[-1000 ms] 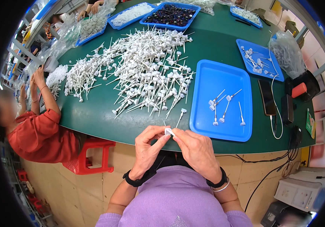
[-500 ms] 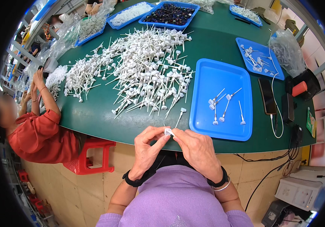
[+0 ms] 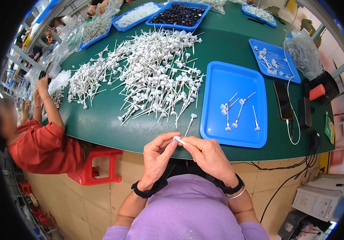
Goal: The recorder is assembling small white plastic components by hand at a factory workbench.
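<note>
My left hand [image 3: 158,156] and my right hand [image 3: 208,155] meet at the fingertips just below the near edge of the green table [image 3: 100,124]. Together they pinch a small white plastic part with a thin stem [image 3: 178,139]. Both wrists wear dark bands. A big heap of the same white stemmed parts [image 3: 152,76] lies on the table ahead of my left hand. One single part [image 3: 190,121] lies apart, close to my fingers. A blue tray [image 3: 220,132] to the right holds several of these parts [image 3: 236,112].
A person in a red top [image 3: 40,144] works at the table's left end beside a red stool [image 3: 96,166]. Farther blue trays [image 3: 276,58] hold white and dark pieces. Phones and cables [image 3: 288,108] lie at the right edge, plastic bags [image 3: 304,52] beyond.
</note>
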`<act>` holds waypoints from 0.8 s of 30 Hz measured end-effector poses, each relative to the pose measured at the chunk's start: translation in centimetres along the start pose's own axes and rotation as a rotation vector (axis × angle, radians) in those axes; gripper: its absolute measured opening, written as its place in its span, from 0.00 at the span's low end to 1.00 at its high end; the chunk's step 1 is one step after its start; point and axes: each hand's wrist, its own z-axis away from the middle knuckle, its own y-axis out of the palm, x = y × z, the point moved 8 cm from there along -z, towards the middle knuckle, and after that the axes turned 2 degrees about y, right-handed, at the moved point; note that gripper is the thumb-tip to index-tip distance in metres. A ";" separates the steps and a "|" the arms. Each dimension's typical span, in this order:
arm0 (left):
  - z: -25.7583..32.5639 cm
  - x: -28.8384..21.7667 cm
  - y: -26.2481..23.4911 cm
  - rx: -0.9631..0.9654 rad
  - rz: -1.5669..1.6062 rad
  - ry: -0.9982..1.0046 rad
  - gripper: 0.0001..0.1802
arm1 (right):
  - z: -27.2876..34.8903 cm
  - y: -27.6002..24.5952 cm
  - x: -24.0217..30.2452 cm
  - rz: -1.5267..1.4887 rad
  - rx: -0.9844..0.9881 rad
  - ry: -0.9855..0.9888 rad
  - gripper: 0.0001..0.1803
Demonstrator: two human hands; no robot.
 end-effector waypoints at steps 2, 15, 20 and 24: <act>0.1 0.2 0.1 -0.018 0.059 0.027 0.13 | -0.1 0.9 -1.4 -0.158 0.069 0.088 0.11; -0.1 -0.1 -0.4 -0.096 -0.012 0.061 0.11 | 0.5 0.8 -0.2 0.065 -0.058 -0.006 0.10; 0.0 0.6 -0.6 -0.153 0.041 0.068 0.10 | 1.4 0.7 1.5 0.207 -0.252 -0.173 0.10; -0.1 0.6 -0.5 -0.207 0.102 0.065 0.11 | 1.6 0.9 1.9 0.352 -0.274 -0.163 0.10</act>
